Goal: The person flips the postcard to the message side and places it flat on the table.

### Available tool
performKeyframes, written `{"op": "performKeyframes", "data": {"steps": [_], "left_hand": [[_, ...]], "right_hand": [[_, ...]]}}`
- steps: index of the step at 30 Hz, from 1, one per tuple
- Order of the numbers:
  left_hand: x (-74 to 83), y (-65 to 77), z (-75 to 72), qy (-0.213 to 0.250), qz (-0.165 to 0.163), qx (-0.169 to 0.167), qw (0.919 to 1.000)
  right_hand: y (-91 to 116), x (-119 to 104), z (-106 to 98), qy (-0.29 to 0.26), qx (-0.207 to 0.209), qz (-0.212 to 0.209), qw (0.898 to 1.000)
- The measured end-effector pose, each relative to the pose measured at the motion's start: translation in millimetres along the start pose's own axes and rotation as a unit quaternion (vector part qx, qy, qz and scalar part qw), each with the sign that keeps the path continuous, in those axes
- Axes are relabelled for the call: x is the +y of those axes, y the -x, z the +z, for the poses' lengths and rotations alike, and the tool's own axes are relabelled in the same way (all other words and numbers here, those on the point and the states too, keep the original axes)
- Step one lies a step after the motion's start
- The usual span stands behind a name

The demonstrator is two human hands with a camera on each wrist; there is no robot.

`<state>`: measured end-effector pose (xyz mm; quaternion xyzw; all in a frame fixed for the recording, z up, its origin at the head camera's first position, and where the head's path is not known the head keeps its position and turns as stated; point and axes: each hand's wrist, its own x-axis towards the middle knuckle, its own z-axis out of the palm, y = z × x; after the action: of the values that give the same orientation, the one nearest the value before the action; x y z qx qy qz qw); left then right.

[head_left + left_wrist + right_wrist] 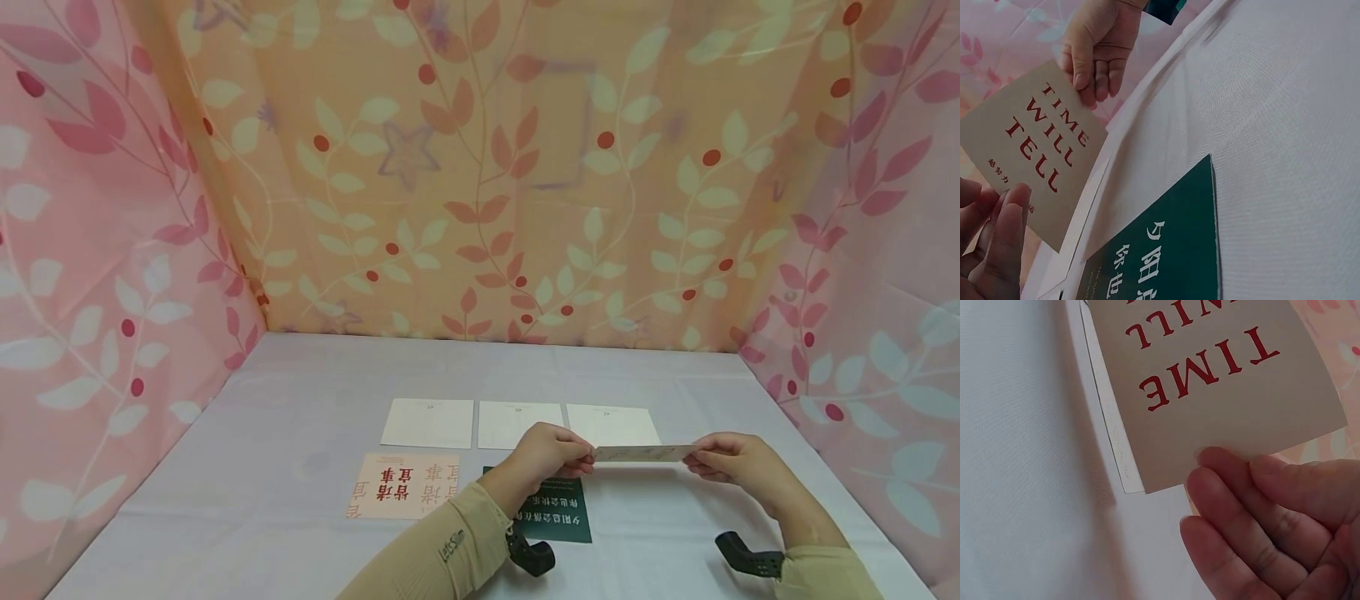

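A beige postcard point(645, 453) with large red lettering is held up above the table, seen almost edge-on in the head view. My left hand point(543, 462) pinches one end between thumb and fingers. The opposite end is pinched by my right hand point(738, 467). In the left wrist view the lettered face of the postcard point(1041, 131) shows fully; in the right wrist view only part of it point(1222, 419) does. Under my left wrist lies a dark green postcard point(558, 517) with white characters, partly hidden by that arm.
Farther back, three pale cards lie in a row: left point(427, 423), middle point(513, 417) and right point(611, 423). A peach card point(405, 492) with red characters lies left of the green one. Patterned cloth walls point(480, 208) enclose the white-covered table point(247, 500) at the back and sides.
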<state>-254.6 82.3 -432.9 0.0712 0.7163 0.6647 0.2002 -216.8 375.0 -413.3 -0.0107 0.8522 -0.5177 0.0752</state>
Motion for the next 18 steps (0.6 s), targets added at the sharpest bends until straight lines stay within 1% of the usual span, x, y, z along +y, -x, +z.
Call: {"op": "performKeyframes", "data": {"steps": [6, 9, 12, 15, 18], "left_hand": [[-2.1, -1.3, -1.5, 0.005, 0.004, 0.005, 1.0000], [-2.8, -1.8, -2.6, 0.000, 0.007, 0.010, 0.9999], [-3.4, -2.2, -2.9, -0.005, 0.011, 0.016, 0.9998], [-3.9, -2.2, -3.0, -0.006, 0.012, 0.019, 0.9997], [-4.9, -2.7, -3.0, -0.002, 0.011, 0.022, 0.9997]], "right_hand": [[0.4, 1.9, 1.2, 0.013, -0.008, 0.019, 1.000], [0.5, 2.8, 1.2, 0.026, -0.009, 0.014, 1.000], [0.0, 3.2, 1.2, 0.035, -0.022, 0.005, 0.999], [-0.5, 3.6, 2.0, 0.029, -0.032, 0.007, 0.999], [-1.4, 4.6, 2.8, 0.016, -0.045, -0.004, 0.999]]}}
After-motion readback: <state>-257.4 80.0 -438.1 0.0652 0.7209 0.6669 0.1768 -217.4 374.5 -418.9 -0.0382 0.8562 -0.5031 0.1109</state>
